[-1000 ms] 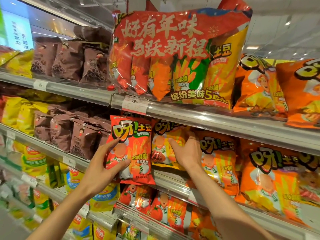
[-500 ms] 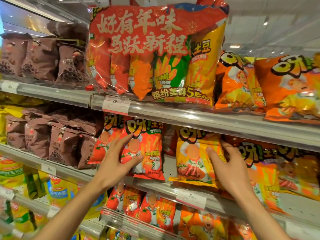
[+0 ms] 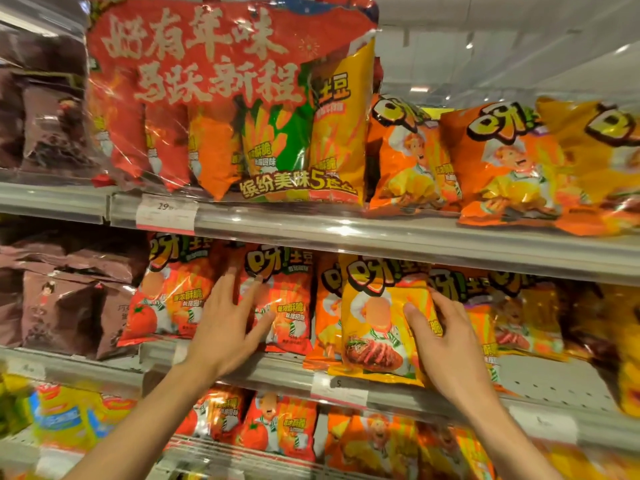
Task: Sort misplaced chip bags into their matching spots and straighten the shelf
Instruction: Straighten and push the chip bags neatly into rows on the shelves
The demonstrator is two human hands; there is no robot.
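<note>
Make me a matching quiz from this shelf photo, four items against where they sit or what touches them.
Things:
1. red tomato bag
2. yellow steak bag
3. five-bag multipack
4. brown bags

Places:
A. upper shelf, above the 19 price tag
B. middle shelf, far left
C. under the left hand
D. held at its edge by the right hand

Pairs: 1-C, 2-D, 3-A, 4-B

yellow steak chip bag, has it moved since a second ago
Yes. The yellow steak bag, gripped by the right hand, came out from behind the orange bags and now stands at the middle shelf's front rail, above the price tag.
</note>
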